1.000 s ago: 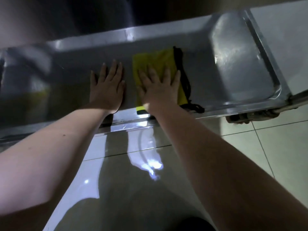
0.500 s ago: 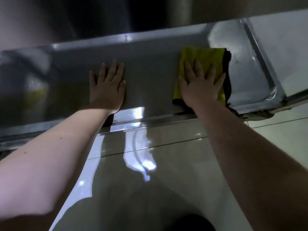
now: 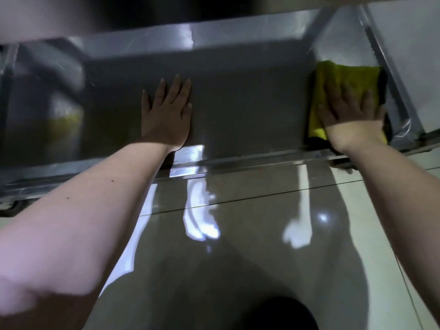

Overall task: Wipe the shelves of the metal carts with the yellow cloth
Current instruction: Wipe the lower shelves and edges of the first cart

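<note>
– Right hand (image 3: 350,115) slid the yellow cloth (image 3: 345,75) to the shelf's (image 3: 250,91) right end, palm flat on it.
– Left hand (image 3: 166,115) flat, bare, bracing mid-shelf. Pushing on could bunch the cloth against the rim (image 3: 397,98)

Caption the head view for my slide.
Right hand presses yellow cloth at right end of cart shelf; left hand rests flat mid-shelf.

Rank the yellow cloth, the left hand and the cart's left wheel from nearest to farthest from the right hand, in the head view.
1. yellow cloth, directly under the right hand.
2. left hand, flat on the shelf, mid-way along.
3. left wheel, far left, under the cart.
</note>
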The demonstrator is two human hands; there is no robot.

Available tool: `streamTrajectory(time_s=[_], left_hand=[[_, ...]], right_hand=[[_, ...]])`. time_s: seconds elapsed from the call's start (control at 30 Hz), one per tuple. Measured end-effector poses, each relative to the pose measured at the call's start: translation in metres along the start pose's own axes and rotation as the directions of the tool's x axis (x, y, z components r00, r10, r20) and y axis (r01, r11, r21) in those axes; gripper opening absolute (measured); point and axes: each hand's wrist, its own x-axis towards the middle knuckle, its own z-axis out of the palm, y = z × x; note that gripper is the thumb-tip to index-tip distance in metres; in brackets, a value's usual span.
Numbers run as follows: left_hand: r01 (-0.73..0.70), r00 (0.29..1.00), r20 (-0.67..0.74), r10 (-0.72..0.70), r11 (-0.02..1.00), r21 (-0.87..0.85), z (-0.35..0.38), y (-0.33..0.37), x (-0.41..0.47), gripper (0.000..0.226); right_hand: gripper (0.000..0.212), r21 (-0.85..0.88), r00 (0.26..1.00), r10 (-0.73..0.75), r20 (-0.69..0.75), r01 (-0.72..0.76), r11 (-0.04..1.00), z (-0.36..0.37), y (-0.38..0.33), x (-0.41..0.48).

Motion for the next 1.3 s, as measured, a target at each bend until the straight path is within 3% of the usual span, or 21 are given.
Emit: streamTrajectory(time_s=[0.1, 0.17, 0.27, 0.33, 0.4, 0.47, 0.57, 0.7, 0.87, 0.97, 1.13, 1.3], left_hand=[[0.009, 1.0, -0.002, -0.009, 1.0, 0.006, 0.0, 0.001, -0.001, 0.054], [0.012, 1.0, -0.002, -0.012, 1.0, 0.0, -0.001, 0.0, -0.002, 0.054], [-0.007, 1.0, -0.021, 0.005, 0.995, -0.095, -0.002, -0.004, -0.004, 0.053], [-0.052, 0.995, -0.1, 0.026, 0.962, -0.268, -0.006, -0.007, -0.004, 0.054], [-0.049, 0.985, -0.172, -0.025, 0.909, -0.414, -0.012, -0.008, -0.006, 0.056], [0.002, 0.977, -0.189, -0.096, 0.895, -0.447, -0.021, -0.003, -0.011, 0.057], [-0.004, 0.996, -0.081, -0.026, 0.936, -0.352, -0.029, 0.04, -0.015, 0.058], [0.042, 0.997, 0.076, -0.029, 0.983, -0.181, -0.006, 0.119, -0.02, 0.062], [0.058, 0.989, 0.134, -0.055, 0.998, -0.019, 0.002, 0.094, -0.027, 0.062], [0.104, 0.993, 0.065, -0.102, 0.995, -0.013, -0.005, 0.034, -0.03, 0.063], [0.193, 0.981, 0.017, -0.193, 0.981, -0.014, -0.015, -0.073, -0.046, 0.058], [0.227, 0.972, 0.054, -0.228, 0.974, 0.025, -0.013, -0.059, -0.05, 0.055]], right_hand=[[0.058, 0.003, 0.992, 0.123, 0.027, -0.123, 0.992, 0.0, -0.015, 0.0], [0.058, -0.013, 0.995, 0.094, 0.02, -0.094, 0.996, 0.005, -0.057, -0.011], [0.057, -0.037, 0.985, -0.17, 0.018, 0.171, 0.985, 0.018, -0.141, -0.04], [0.056, -0.035, 0.931, -0.362, 0.04, 0.364, 0.931, 0.027, -0.194, -0.064], [0.056, 0.02, 0.883, -0.464, 0.068, 0.464, 0.886, 0.029, -0.221, -0.073], [0.056, 0.184, 0.884, -0.467, 0.016, 0.456, 0.871, 0.019, -0.213, -0.065], [0.055, 0.377, 0.934, -0.309, -0.179, 0.355, 0.855, 0.007, -0.166, -0.043], [0.063, 0.514, 0.936, -0.329, -0.122, 0.343, 0.786, 0.016, -0.133, -0.037], [0.052, 0.31, 0.953, -0.301, -0.038, 0.298, 0.903, 0.025, -0.139, -0.038], [0.058, 0.112, 0.952, -0.308, -0.003, 0.306, 0.945, 0.029, -0.142, -0.041], [0.062, -0.03, 0.962, -0.272, -0.02, 0.271, 0.962, 0.034, -0.148, -0.046], [0.054, -0.089, 0.952, -0.296, 0.079, 0.303, 0.949, 0.036, -0.184, -0.06]])
